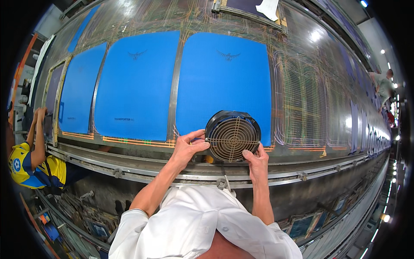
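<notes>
A round black fan with a wire ring guard is held between my two hands, over the near edge of a blue fabric panel. My left hand pinches its left rim between thumb and fingers. On the fan's lower right rim, my right hand grips with the thumb in front. A cord runs from the fan down toward the rail. The blue panel lies flat on the long table and has a dark bird-shaped print near its far edge.
More blue panels lie to the left along the table, which is covered in coloured lines. A metal rail borders its near side. A framed screen rests at the far side. At left, a co-worker in a yellow shirt handles another frame.
</notes>
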A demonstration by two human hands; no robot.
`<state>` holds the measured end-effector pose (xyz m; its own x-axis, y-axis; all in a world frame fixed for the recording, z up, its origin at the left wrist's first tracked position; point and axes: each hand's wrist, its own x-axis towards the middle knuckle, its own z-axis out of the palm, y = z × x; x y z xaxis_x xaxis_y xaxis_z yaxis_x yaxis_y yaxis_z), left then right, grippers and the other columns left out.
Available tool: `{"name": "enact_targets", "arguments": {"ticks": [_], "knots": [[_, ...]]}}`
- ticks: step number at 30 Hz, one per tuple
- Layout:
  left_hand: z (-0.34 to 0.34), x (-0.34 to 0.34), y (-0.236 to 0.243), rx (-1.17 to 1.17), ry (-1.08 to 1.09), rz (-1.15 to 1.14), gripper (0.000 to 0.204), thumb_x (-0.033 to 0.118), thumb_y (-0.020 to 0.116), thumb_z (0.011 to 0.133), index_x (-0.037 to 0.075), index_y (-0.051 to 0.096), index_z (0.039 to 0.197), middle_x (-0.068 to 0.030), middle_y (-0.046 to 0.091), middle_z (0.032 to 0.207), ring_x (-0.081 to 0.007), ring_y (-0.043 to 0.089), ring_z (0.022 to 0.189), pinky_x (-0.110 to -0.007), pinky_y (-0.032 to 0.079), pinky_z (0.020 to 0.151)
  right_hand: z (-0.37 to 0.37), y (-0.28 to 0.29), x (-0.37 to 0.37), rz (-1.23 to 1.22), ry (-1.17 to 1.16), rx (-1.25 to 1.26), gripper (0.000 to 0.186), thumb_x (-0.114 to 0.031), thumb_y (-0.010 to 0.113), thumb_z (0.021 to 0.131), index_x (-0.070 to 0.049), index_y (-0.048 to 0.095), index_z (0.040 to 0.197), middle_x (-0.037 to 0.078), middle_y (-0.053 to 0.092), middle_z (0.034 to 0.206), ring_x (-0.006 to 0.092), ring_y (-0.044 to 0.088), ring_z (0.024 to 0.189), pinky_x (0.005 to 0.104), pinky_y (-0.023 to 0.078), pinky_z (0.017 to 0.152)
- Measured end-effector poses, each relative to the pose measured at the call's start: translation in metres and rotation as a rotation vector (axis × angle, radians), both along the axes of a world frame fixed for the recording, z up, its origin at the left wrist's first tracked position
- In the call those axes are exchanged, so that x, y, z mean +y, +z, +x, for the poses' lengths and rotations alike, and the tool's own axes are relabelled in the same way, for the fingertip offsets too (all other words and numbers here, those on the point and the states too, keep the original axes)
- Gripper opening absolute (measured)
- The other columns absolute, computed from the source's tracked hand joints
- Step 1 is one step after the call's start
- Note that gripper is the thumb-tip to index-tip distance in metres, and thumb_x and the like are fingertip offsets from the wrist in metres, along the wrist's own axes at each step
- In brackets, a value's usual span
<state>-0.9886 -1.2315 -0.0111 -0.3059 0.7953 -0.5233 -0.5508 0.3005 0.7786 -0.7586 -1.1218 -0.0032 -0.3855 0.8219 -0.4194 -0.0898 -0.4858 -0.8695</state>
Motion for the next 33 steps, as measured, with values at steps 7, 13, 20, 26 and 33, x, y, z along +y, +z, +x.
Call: {"name": "enact_targets", "arguments": {"ticks": [7,13,20,26,33], "knots": [[0.001,0.005,-0.021,-0.006,0.034,0.034,0.061,0.008,0.081,0.076,-0.006,0.056,0.13,-0.0114,0.067,0.11,-0.0144,0.065,0.098,-0.028,0.056,0.085,-0.004,-0.003,0.009,0.016,0.008,-0.005,0.057,-0.005,0.078,0.077,0.0,0.053,0.128,0.008,0.064,0.113,0.0165,0.062,0.1,0.0323,0.05,0.09],[0.0,0.001,-0.018,-0.044,0.003,0.027,0.064,0.007,0.078,0.078,-0.007,0.052,0.134,-0.0137,0.066,0.119,-0.0163,0.063,0.107,-0.029,0.051,0.094,-0.002,-0.01,0.005,-0.01,0.003,0.001,0.056,-0.008,0.08,0.076,-0.002,0.054,0.125,0.007,0.064,0.113,0.0164,0.062,0.101,0.0326,0.05,0.091],[0.001,0.003,-0.024,-0.014,0.026,0.047,0.056,0.006,0.078,0.076,-0.005,0.059,0.128,-0.0093,0.067,0.108,-0.0119,0.063,0.093,-0.026,0.055,0.083,0.001,-0.012,0.006,-0.027,0.01,0.034,0.056,-0.004,0.079,0.077,-0.001,0.054,0.127,0.007,0.064,0.114,0.0157,0.061,0.102,0.031,0.05,0.091],[0.001,0.007,-0.014,0.023,-0.003,0.046,0.057,0.002,0.073,0.077,-0.006,0.056,0.131,-0.0106,0.067,0.112,-0.0139,0.064,0.1,-0.027,0.051,0.09,0.0,-0.011,0.006,-0.032,-0.008,0.06,0.067,0.004,0.077,0.076,0.003,0.048,0.136,0.008,0.062,0.121,0.015,0.059,0.106,0.0297,0.047,0.095],[0.003,0.007,-0.025,0.014,0.013,0.073,0.058,-0.001,0.073,0.075,-0.006,0.056,0.131,-0.0126,0.065,0.121,-0.017,0.063,0.107,-0.03,0.049,0.096,0.002,-0.013,0.008,-0.026,-0.014,0.078,0.061,0.0,0.078,0.077,0.002,0.05,0.13,0.007,0.063,0.117,0.0149,0.06,0.103,0.0293,0.05,0.092]]}}
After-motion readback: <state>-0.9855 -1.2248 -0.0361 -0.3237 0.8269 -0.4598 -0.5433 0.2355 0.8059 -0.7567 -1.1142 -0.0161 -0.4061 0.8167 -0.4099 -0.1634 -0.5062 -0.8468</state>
